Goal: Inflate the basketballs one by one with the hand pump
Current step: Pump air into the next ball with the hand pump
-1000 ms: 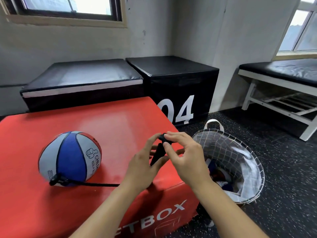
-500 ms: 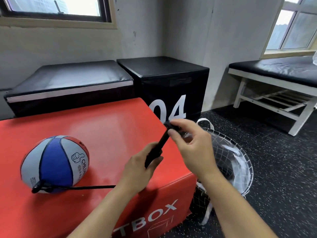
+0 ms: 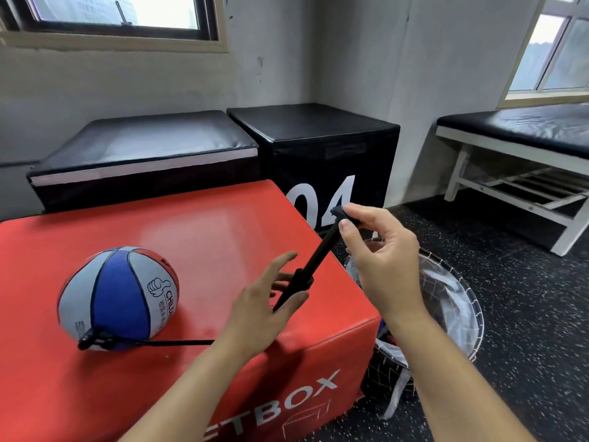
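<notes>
Pump (image 3: pixel 314 261) between both raised hands

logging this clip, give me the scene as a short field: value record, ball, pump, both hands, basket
ball: blue, grey and red basketball resting on the red box, hose plugged in low on its near side
pump: black hand pump, tilted, handle drawn out up and right
left hand: left hand holds the pump body
right hand: right hand pinches the pump handle
basket: mesh basket on the floor right of the box, contents unclear
</notes>
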The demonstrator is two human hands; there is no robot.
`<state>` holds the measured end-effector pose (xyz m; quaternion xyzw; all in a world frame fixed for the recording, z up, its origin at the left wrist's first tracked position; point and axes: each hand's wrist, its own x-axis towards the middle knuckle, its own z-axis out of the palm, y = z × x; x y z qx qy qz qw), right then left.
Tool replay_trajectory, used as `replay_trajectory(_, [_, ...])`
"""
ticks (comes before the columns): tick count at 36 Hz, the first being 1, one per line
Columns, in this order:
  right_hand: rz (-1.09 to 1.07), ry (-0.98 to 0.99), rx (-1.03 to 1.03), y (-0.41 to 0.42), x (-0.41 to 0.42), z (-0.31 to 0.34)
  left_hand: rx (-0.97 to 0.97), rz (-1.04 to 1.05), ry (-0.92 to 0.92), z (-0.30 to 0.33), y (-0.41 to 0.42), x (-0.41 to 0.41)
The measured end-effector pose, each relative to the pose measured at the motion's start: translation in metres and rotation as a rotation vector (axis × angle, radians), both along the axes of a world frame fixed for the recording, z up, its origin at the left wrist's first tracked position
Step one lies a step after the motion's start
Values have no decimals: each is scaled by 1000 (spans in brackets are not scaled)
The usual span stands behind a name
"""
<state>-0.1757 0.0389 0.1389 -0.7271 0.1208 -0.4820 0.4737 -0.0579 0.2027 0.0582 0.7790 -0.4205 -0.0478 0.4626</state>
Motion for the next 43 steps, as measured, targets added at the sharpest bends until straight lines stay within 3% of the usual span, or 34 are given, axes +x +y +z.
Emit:
replay_trajectory(13, [108,219,-86,21,23,-44,-52,35,18,-2,4,7])
replay_trajectory(25, [128,243,-103,13,17,-43,-70,13,19,-10,-15,4])
replay_trajectory(37, [-43,-55,56,-33,-7,2,9,-10,-9,-12,-20,-2])
replay_trajectory(43, [-81,-51,31,-28,-6,5,19,-1,-14,-9,-17,-4])
